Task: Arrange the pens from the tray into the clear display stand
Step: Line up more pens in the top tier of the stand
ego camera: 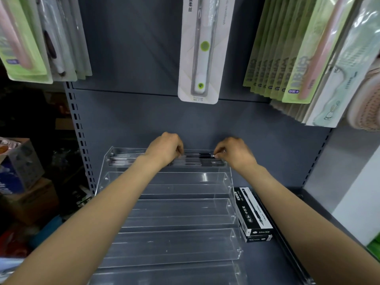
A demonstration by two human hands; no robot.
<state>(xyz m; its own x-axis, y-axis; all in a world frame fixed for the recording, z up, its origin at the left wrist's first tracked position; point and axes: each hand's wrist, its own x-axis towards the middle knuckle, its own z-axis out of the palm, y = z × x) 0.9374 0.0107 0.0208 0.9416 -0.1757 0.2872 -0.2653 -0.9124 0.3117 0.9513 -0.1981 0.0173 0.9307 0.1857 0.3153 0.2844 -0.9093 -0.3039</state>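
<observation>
Pens being laid into the top tier of a stepped clear acrylic display stand (164, 202).

Left hand (166, 148) and right hand (234, 151) each pinch one end of a slim black-and-clear pen (198, 155), held level over the rearmost trough, near the shelf's back edge, where other pens (123, 159) already lie. Advice: lower both ends together, parallel to the row, and release only once seated. Black pen boxes (254, 214) stand just beside the stand's right side.
</observation>
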